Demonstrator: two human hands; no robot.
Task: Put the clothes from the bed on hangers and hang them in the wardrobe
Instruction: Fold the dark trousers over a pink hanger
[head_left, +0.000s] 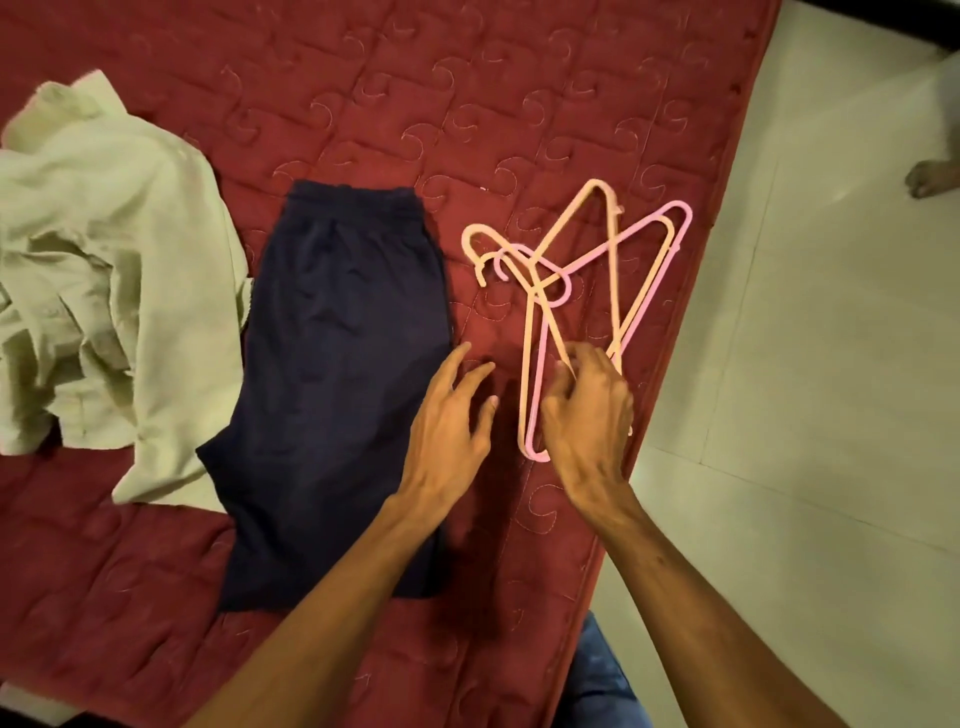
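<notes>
Where hangers (537, 285) hug bed (363, 78) edge, right hand (587, 415) pinches them; left hand (447, 421) spread.

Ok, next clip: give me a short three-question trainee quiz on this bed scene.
1. True or false: the navy trousers lie between the pale green shirt and the plastic hangers.
2. Which hand is on the hangers: A) left hand or B) right hand?
3. Fill in: seen from the head camera, the hangers lie near the red mattress's ____ edge.
Key: 1 true; 2 B; 3 right.
</notes>
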